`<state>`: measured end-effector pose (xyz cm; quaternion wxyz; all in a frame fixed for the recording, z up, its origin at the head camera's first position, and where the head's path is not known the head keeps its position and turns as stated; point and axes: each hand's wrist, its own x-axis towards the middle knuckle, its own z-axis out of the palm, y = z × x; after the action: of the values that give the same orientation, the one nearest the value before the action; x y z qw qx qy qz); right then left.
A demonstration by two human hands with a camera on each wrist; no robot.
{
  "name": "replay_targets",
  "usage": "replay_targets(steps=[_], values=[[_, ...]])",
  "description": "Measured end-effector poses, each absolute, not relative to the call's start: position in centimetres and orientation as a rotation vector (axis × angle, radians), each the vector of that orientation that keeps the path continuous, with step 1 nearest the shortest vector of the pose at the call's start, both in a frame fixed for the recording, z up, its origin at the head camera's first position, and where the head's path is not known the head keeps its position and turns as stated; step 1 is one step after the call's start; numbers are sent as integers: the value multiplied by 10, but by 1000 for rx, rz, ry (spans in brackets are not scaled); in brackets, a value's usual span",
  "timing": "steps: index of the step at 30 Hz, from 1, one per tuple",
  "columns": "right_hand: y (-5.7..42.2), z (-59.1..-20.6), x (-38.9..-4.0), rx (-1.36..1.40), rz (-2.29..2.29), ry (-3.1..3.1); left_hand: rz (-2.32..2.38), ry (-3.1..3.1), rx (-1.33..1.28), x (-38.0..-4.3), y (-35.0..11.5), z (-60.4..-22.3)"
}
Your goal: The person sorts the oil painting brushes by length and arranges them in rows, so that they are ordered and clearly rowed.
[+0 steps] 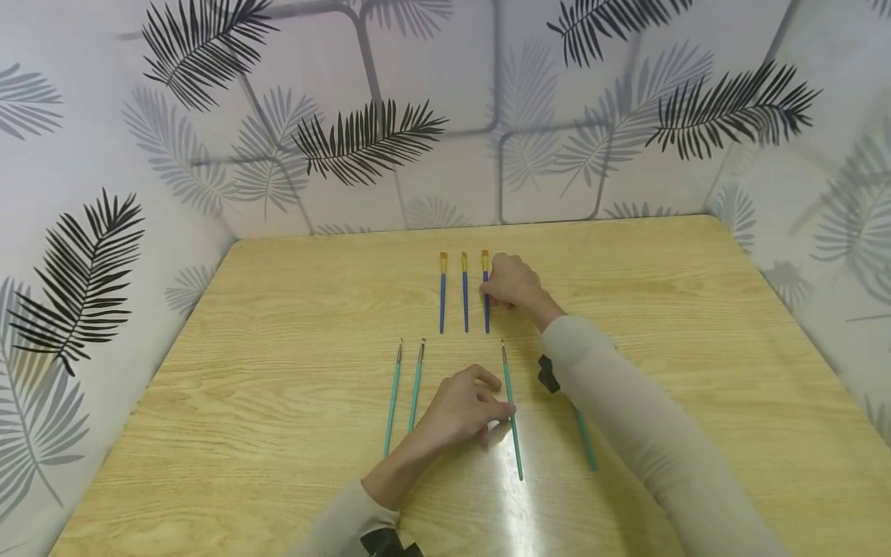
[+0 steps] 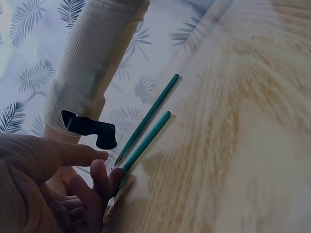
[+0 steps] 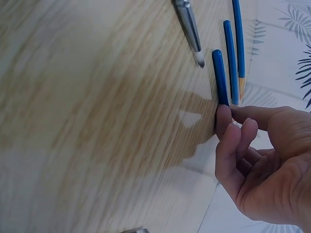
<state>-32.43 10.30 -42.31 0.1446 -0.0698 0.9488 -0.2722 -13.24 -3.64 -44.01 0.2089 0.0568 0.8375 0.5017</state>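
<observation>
My right hand [image 1: 511, 280] pinches a blue paintbrush [image 1: 486, 309] between thumb and fingertips; its gold ferrule and brown bristles point away from me. In the right wrist view, the blue handle end [image 3: 220, 73] sticks out past the fingertips of the right hand [image 3: 262, 165]. Two more blue paintbrushes lie beside it, the middle one [image 1: 465, 302] and the left one [image 1: 442, 302]. Nearer to me, my left hand [image 1: 459, 406] has its fingers loosely bent, a fingertip right at a teal paintbrush [image 1: 517, 445]. The left wrist view shows that teal handle [image 2: 148, 141] beyond the left hand's fingertips.
Two teal paintbrushes lie left of the left hand, the outer one [image 1: 393, 402] and the inner one [image 1: 416, 387], partly hidden by that hand. Another teal paintbrush [image 1: 585, 441] is partly covered by the right sleeve [image 1: 647, 418]. A leaf-patterned wall [image 1: 445, 186] borders the wooden table [image 1: 278, 309].
</observation>
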Motion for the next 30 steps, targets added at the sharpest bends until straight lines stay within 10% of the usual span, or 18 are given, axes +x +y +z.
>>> replay_targets(steps=[30], values=[[148,-411,-310,-183,-1015,2671,1320,2409,105,-138,-22,-441]])
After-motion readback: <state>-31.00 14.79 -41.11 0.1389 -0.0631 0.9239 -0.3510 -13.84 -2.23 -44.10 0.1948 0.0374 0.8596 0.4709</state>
